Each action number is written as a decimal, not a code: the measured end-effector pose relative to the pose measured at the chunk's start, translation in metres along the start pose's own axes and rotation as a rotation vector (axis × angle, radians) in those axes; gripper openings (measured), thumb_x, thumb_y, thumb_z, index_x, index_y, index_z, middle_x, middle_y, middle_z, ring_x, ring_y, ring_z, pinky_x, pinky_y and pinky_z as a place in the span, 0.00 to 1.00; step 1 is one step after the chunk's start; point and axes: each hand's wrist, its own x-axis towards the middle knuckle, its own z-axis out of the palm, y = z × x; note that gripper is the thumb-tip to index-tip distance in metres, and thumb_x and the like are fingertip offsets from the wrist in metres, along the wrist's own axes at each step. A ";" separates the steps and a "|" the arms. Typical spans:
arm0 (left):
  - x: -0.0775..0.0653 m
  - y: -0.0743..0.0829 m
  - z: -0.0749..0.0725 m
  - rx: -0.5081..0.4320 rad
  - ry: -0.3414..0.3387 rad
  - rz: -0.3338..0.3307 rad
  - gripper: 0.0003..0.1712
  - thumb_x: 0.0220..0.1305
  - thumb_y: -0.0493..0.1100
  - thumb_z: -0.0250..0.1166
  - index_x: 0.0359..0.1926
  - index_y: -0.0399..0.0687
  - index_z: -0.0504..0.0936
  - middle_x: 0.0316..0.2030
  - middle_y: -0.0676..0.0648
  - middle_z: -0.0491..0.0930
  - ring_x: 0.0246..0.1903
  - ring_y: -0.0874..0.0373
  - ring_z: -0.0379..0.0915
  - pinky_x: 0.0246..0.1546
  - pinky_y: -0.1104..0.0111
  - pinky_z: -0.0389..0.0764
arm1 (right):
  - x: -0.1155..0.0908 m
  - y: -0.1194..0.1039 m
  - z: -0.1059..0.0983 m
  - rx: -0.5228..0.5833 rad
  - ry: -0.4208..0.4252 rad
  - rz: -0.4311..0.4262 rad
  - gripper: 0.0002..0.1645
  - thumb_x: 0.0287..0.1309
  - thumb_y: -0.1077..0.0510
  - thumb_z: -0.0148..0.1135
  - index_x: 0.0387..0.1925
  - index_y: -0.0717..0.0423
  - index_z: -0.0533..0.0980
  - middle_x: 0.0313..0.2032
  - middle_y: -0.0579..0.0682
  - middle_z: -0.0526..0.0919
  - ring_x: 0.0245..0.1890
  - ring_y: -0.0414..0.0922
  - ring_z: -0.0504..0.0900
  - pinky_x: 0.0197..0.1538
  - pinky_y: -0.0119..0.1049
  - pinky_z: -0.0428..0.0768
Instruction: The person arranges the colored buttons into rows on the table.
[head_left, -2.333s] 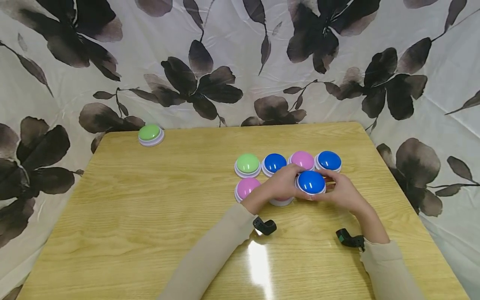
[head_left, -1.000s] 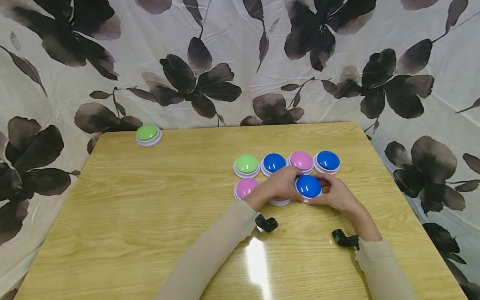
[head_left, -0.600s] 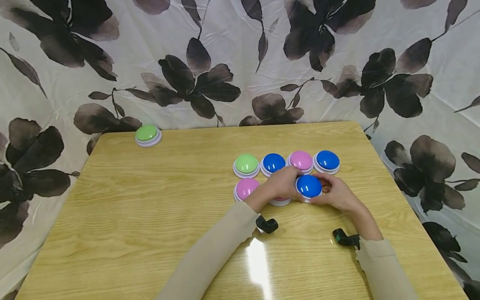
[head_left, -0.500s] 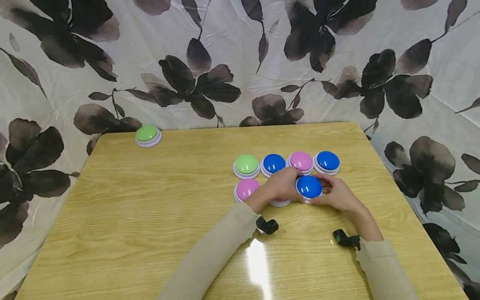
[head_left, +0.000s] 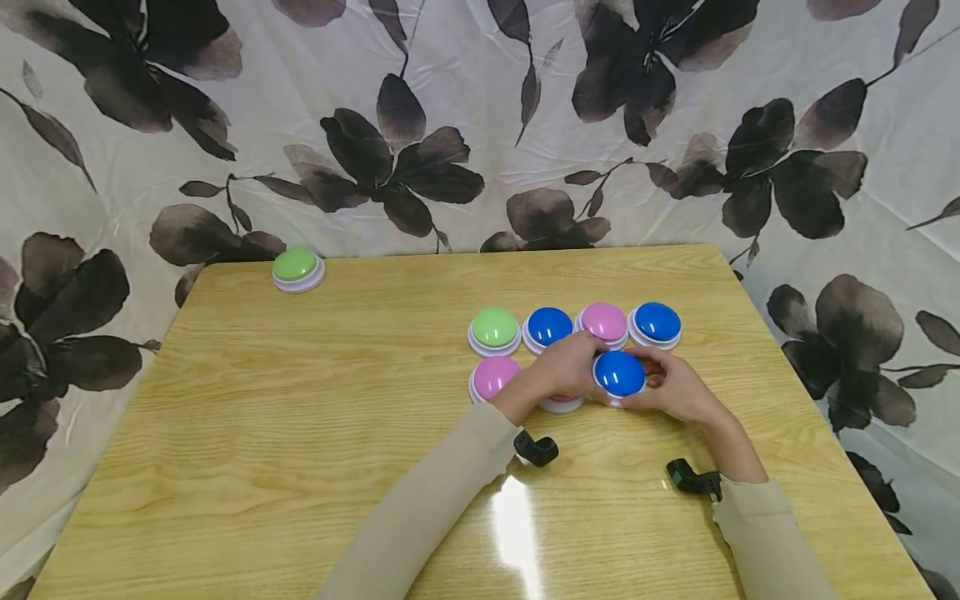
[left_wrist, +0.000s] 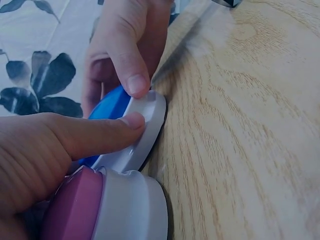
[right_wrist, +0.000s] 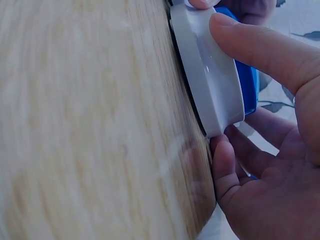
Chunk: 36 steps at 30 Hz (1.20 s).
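A blue dome push button [head_left: 619, 372] with a white round base sits between my two hands, close by the pink buttons. My left hand [head_left: 566, 367] grips its left side, the thumb [left_wrist: 107, 134] laid on the white base. From the right, my right hand [head_left: 675, 387] holds the same button, its thumb [right_wrist: 260, 45] against the base and the other fingers around the far side. In the right wrist view the base stands right at the tabletop. Under my left hand, a pink button [left_wrist: 72, 207] is mostly hidden in the head view.
Behind my hands runs a row: a green button [head_left: 495, 327], a blue button [head_left: 549, 325], a pink button [head_left: 604, 321] and another blue button [head_left: 656, 322]. Another pink button [head_left: 496, 377] lies left of my left wrist. A lone green button [head_left: 296, 268] sits at the table's [head_left: 300, 433] far left corner.
Since the oldest frame, both hands have brought the blue button slightly down and toward the left hand. Over the last second, hands and button have stayed nearly still.
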 end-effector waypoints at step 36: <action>-0.002 -0.009 -0.012 -0.209 -0.070 -0.013 0.38 0.49 0.49 0.78 0.61 0.46 0.76 0.53 0.51 0.79 0.51 0.63 0.73 0.55 0.73 0.71 | 0.000 0.007 0.001 0.044 -0.014 0.028 0.50 0.44 0.58 0.79 0.67 0.62 0.63 0.61 0.61 0.70 0.52 0.54 0.66 0.50 0.39 0.70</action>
